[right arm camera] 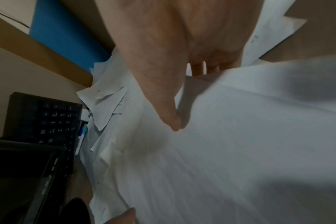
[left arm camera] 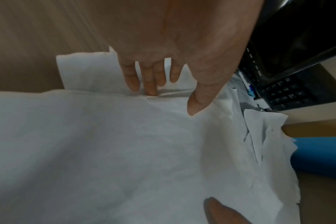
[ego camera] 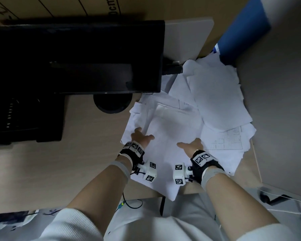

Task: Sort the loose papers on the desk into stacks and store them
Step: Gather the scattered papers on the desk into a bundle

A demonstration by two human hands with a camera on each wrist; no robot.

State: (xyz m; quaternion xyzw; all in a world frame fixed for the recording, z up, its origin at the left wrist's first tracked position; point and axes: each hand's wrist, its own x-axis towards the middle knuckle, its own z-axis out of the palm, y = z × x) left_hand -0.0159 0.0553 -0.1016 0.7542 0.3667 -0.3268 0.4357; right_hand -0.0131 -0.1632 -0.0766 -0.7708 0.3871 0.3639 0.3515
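A pile of white paper sheets [ego camera: 172, 129] lies at the right of the wooden desk [ego camera: 50, 162]. My left hand [ego camera: 142, 138] is at the pile's left edge. In the left wrist view its thumb [left arm camera: 196, 103] lies on the top sheets [left arm camera: 125, 151] and its fingertips [left arm camera: 151, 89] press into the creased edge. My right hand [ego camera: 191, 145] holds the right edge. In the right wrist view its thumb [right arm camera: 173, 119] rests on top of the sheets [right arm camera: 240, 136] and its fingers [right arm camera: 199, 69] go under them. More loose sheets [ego camera: 215, 94] fan out behind, one a printed form [ego camera: 229, 138].
A dark monitor [ego camera: 76, 58] on a round base [ego camera: 112, 105] stands at the back left. A black keyboard [left arm camera: 290, 94] lies behind it and a black tray [ego camera: 24, 115] at far left. A blue panel [ego camera: 241, 32] stands at the back right. The near sheets overhang the desk's front edge.
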